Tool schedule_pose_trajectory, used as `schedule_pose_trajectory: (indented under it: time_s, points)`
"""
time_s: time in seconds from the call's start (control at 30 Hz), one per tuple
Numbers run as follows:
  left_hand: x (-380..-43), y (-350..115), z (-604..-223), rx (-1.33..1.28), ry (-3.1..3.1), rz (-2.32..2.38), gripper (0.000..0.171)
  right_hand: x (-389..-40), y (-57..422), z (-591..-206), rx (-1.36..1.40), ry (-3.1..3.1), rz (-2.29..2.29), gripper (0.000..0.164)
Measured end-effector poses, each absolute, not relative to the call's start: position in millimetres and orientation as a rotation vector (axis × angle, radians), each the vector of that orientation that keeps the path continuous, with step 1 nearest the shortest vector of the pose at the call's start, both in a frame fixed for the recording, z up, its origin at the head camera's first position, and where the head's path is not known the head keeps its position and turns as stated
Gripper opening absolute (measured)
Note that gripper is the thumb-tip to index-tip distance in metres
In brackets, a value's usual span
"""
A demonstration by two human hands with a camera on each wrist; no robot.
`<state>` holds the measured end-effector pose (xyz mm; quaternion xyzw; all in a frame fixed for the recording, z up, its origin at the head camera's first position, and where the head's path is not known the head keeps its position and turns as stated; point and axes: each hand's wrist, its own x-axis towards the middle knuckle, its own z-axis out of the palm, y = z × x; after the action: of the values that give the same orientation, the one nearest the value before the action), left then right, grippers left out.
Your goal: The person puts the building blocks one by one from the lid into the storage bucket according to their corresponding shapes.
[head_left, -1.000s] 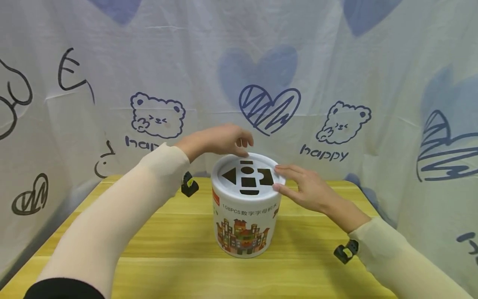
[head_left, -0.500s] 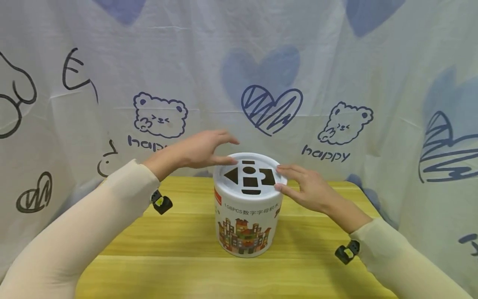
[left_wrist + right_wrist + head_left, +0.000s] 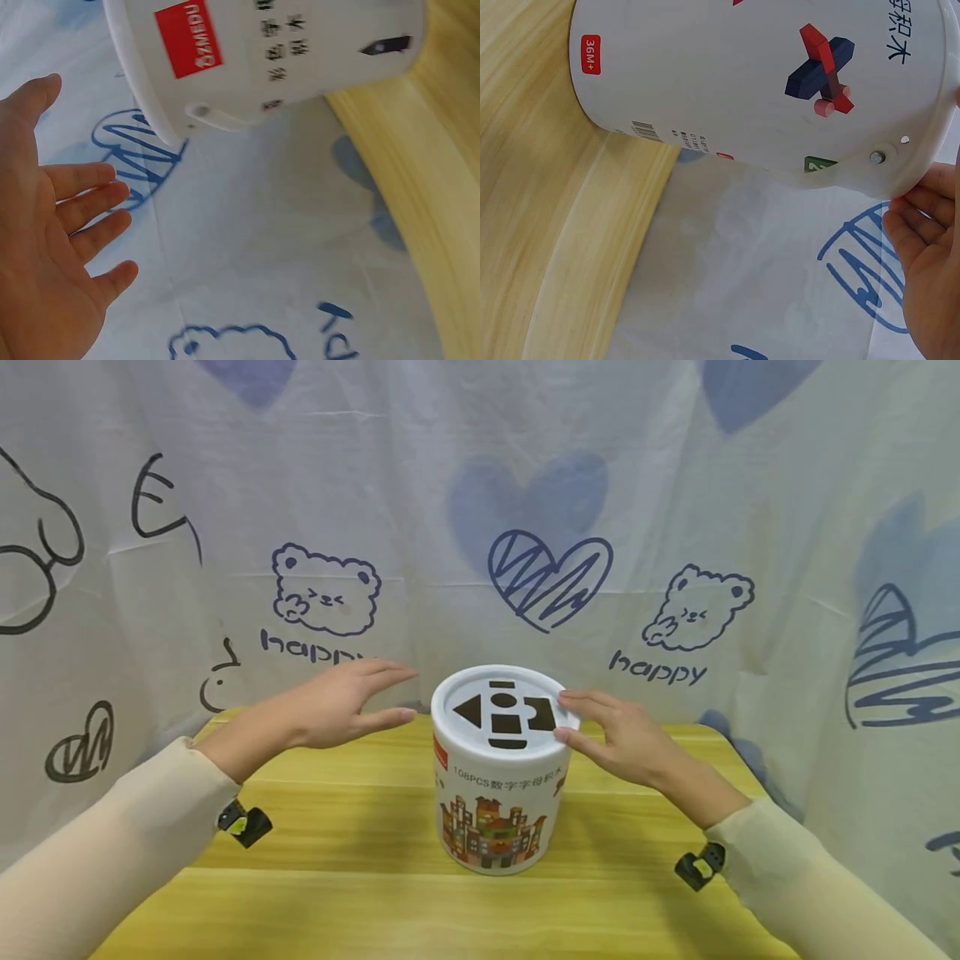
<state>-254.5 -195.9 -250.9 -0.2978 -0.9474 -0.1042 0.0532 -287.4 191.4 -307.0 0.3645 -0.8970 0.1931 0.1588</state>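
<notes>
A white cylindrical bucket (image 3: 498, 814) printed with a colourful block castle stands upright on the table. Its white lid (image 3: 471, 742) has dark shape cut-outs, among them a triangle and a circle. My right hand (image 3: 626, 739) rests its thumb and fingers, spread and relaxed, on the lid's right rim. The right wrist view shows fingertips (image 3: 904, 225) right at that rim, beside a small metal rivet (image 3: 877, 157). To the left of the bucket my left hand (image 3: 330, 706) is raised and holds nothing, its fingers extended. The palm shows in the left wrist view.
The yellow wood-grain table (image 3: 337, 835) has its far edge just behind the bucket. A pale curtain (image 3: 427, 485) with blue hearts and bear drawings hangs behind and at both sides. Each wrist wears a black camera mount (image 3: 243, 823).
My left hand has drawn back from above the far left of the lid, moving left and down toward me, and its fingers have straightened. The right hand stays on the rim.
</notes>
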Motion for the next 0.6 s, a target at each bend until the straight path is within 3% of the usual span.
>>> schedule_pose_trajectory:
  time_s: [0.6]
  points:
    - [-218.8, -290.4, -298.8, -0.573, -2.953, -0.457, 0.067, -287.9, 191.4, -308.1, 1.037, -2.564, 0.55, 0.057]
